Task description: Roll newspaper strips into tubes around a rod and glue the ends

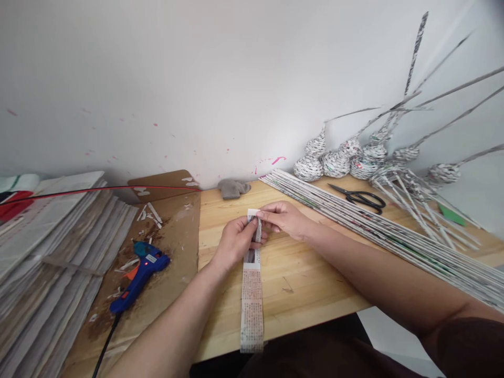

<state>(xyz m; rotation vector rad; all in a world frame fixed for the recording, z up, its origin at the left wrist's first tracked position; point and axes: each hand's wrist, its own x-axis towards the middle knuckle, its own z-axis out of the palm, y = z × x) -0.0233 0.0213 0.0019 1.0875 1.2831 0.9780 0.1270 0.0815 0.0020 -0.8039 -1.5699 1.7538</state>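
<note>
A long strip of printed newspaper [252, 310] runs from the middle of the wooden table down over its front edge. Near the strip's far end, my left hand [238, 239] grips it, with the thumb on top and fingertips showing past its right side. My right hand [285, 219] pinches the top right corner of the same strip between thumb and fingers. The two hands are close together, one on each side of the strip.
Left: a blue glue gun [139, 275] on a stained board [177, 252], and a stack of newspapers [66, 252]. Behind: a grey cloth [233, 189]. Right: rolled paper sticks [354, 220], black scissors [360, 198] and several woven paper gourds [336, 163].
</note>
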